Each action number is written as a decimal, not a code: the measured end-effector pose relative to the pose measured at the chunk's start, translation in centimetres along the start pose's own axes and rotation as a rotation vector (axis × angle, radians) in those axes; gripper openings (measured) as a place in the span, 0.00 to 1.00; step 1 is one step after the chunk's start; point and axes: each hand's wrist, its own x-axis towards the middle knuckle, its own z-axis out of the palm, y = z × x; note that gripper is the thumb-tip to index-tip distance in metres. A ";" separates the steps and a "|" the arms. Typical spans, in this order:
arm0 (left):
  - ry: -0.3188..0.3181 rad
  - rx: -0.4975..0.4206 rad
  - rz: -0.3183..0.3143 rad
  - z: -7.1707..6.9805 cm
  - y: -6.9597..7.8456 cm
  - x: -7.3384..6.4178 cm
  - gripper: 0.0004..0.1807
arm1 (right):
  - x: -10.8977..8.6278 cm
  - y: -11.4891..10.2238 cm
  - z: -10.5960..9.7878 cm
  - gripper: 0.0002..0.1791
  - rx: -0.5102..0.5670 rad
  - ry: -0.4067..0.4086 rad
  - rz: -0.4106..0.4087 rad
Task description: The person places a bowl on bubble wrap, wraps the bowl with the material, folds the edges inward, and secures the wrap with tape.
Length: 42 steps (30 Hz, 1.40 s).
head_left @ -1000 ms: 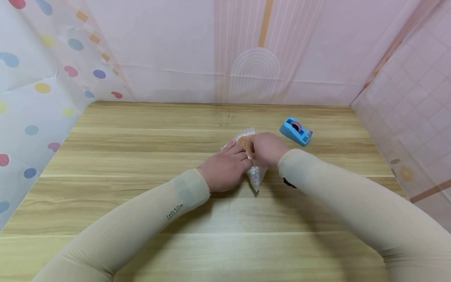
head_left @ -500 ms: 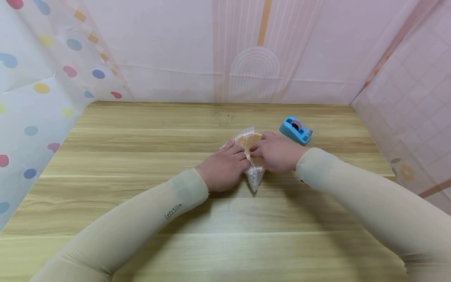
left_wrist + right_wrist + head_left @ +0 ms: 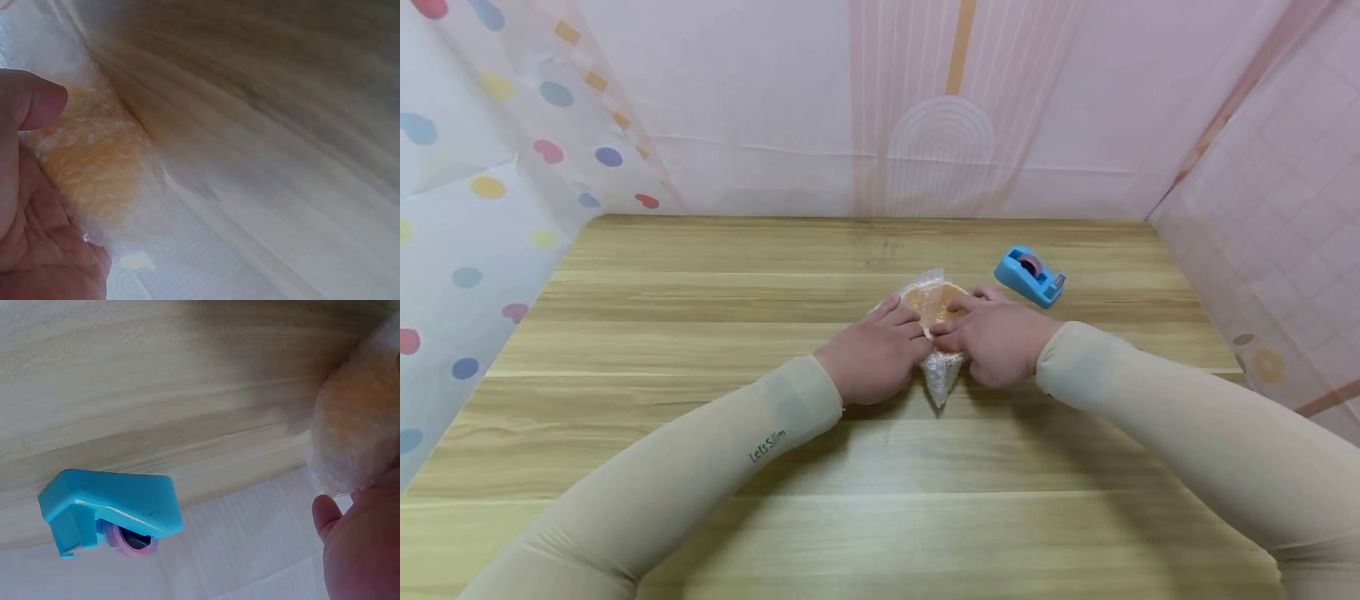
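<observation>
A bubble-wrapped orange object (image 3: 931,302) lies on the table between both hands; its kind is hidden by the wrap. One wrap end (image 3: 942,379) tapers to a point toward the person. My left hand (image 3: 876,354) holds the bundle from its left side, fingers across its top. In the left wrist view the orange bundle (image 3: 97,156) sits against the palm and a digit. On the opposite side, my right hand (image 3: 1000,337) rests spread fingers on the wrap, pressing it. The right wrist view shows the wrap (image 3: 356,419) beside that hand (image 3: 369,544).
A blue tape dispenser (image 3: 1028,276) with a pink roll stands behind the right hand, to the right of the bundle. Wood-grain tabletop (image 3: 715,292) surrounds them. Patterned sheets (image 3: 737,108) hang at the back and both sides.
My right hand has drawn right from the bundle's middle, and its curled fingers have spread over the wrap. More orange shows. The left hand stays almost where it was.
</observation>
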 end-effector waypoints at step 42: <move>0.012 -0.020 0.022 0.0 -0.3 0.2 0.15 | 0.5 -0.7 0.1 0.37 -0.057 -0.030 0.071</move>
